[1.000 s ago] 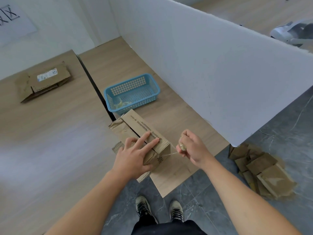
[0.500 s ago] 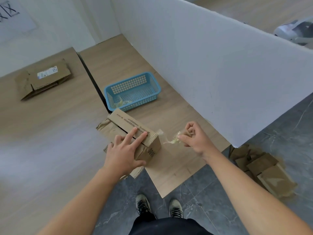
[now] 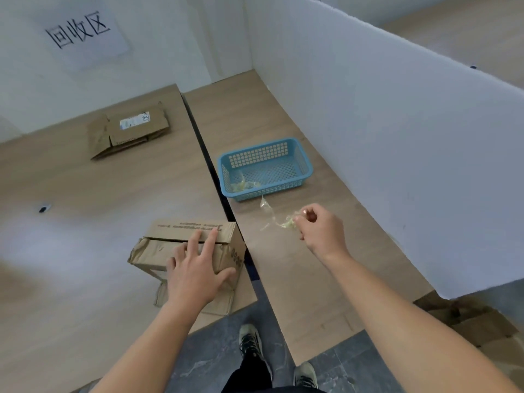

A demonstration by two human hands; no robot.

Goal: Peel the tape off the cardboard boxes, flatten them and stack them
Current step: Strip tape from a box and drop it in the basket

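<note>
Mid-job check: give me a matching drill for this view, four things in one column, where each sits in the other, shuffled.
Things
1. cardboard box
2. tape strip
3. blue basket
4. flattened cardboard

Places
A. far on the left tabletop, below the wall sign
B. pinched in the right hand
C. under the left hand
D. beside the white partition, tape scraps inside

Pairs: 1-C, 2-B, 3-D, 4-A
</note>
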